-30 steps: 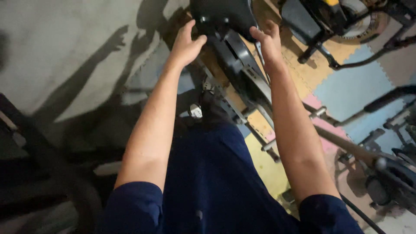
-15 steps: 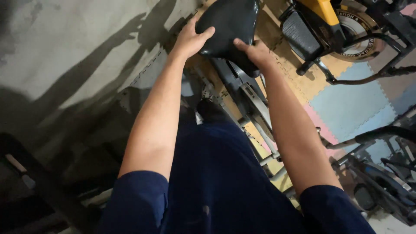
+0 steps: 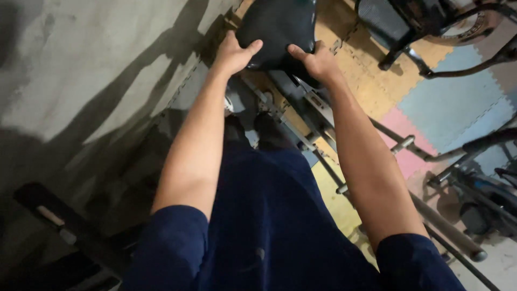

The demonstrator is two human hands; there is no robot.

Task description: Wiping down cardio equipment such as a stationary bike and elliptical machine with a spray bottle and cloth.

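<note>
the left hand [image 3: 232, 54] and the right hand [image 3: 318, 62] both clasp a black padded seat [image 3: 277, 27], one on each side edge, thumbs hooked over the top and fingers curled under. the seat sits out at full arm's reach, between the two hands, above a dark metal frame [image 3: 318, 108] that runs back toward the person's knees. it looks like a firm cushion with a smooth, slightly shiny cover, so it probably gives a little under the thumbs and could slip in a loose grip. its mount likely makes it heavy and stiff to shift. the side edges, where the hands are now, seem the safest hold. beyond the right hand lie coloured foam floor mats [image 3: 447, 102].
</note>
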